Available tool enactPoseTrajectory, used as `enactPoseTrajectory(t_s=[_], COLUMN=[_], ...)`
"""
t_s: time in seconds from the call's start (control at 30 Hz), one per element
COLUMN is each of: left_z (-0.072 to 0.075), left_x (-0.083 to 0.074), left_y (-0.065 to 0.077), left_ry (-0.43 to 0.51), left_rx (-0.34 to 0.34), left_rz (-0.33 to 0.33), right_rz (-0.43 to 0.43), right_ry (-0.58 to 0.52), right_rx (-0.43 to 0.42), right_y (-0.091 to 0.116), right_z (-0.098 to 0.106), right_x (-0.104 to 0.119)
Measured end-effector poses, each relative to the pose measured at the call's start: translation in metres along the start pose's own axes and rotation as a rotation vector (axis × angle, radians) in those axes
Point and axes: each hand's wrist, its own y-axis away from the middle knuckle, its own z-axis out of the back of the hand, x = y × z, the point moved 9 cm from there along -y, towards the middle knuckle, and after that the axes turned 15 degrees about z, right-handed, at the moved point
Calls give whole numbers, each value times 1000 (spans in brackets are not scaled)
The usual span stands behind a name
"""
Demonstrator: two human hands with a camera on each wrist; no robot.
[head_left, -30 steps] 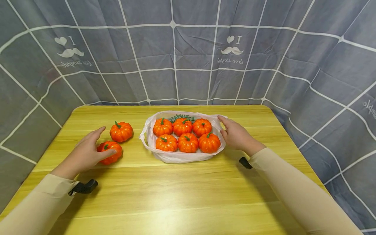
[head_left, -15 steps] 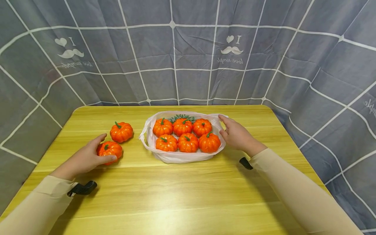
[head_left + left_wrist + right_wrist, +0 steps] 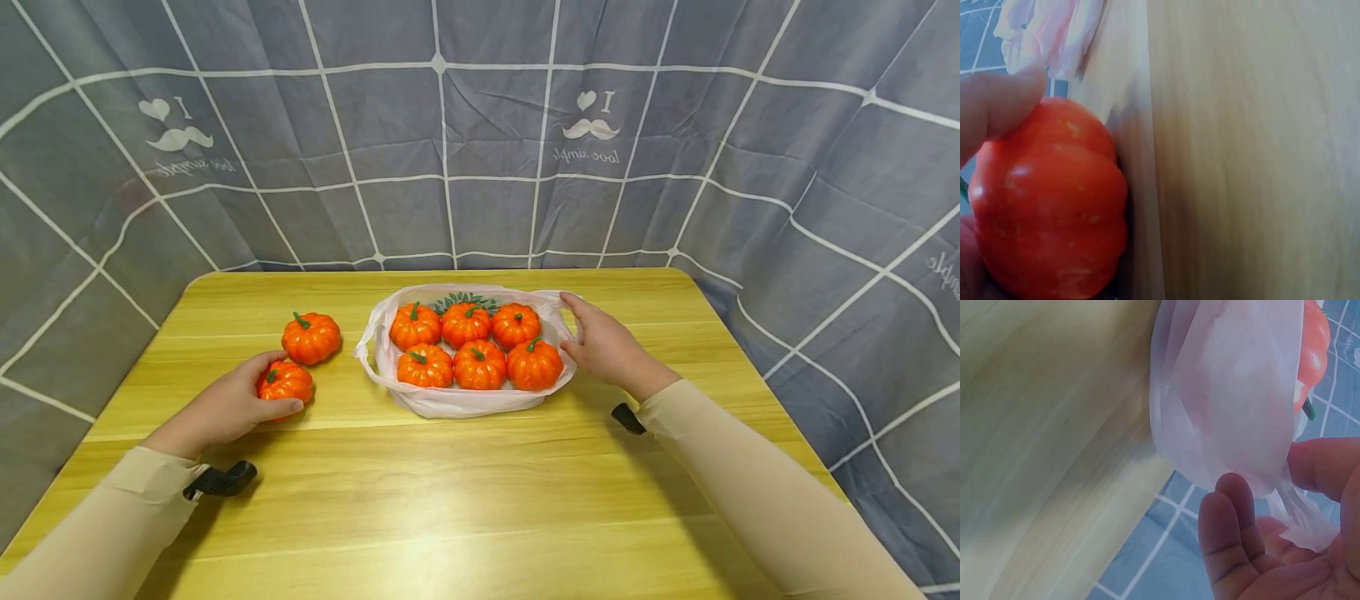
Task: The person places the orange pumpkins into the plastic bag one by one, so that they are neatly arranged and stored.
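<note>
My left hand (image 3: 225,408) grips a small orange toy pumpkin (image 3: 288,383) at the left of the table, thumb on the near side and fingers round the far side. Up close in the left wrist view, the glossy ribbed pumpkin (image 3: 1054,200) fills the space below the thumb. At the centre, a white plastic bag (image 3: 472,406) lies spread open with several similar pumpkins (image 3: 480,364) in two rows. My right hand (image 3: 611,346) holds the bag's right end; in the right wrist view the bag's handle (image 3: 1307,525) runs between thumb and fingers into the palm.
Another loose pumpkin (image 3: 311,340) sits just behind the one in my left hand. The yellow wooden table (image 3: 465,500) is enclosed by a grey curtain (image 3: 487,217) with white grid lines. The bag's left handle loop (image 3: 363,350) droops toward the loose pumpkins.
My left hand has closed round the near pumpkin, its fingers coming down behind it, and both have shifted slightly right. The right hand stays at the bag, its thumb slightly lower.
</note>
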Motion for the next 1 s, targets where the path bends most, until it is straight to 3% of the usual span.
enactPoseTrajectory(t_s=[1.0], left_z=[-1], left_x=[8], left_y=[2], left_ry=[63], left_rx=[-7], left_rz=[-21], right_rz=[-15], right_ry=[-29], right_rx=[-3], right_y=[0], right_z=[-3], right_x=[-3])
